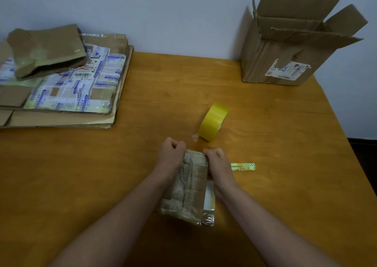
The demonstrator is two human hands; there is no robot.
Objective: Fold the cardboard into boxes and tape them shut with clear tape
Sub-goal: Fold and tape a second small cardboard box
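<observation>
A small cardboard box (190, 187), wrapped in wrinkled clear tape, lies on the wooden table (275, 136) in front of me. My left hand (171, 152) grips its far left corner with curled fingers. My right hand (219, 161) holds the far right edge, fingers curled over it. A roll of yellowish clear tape (213, 122) stands on its edge just beyond the box, a loose tape end sticking out at its lower left.
A stack of flattened cardboard (67, 95) with printed labels lies at the far left, a crumpled flat box (47, 48) on top. An open brown carton (291, 42) stands at the far right corner. A small coloured strip (243, 166) lies right of my right hand.
</observation>
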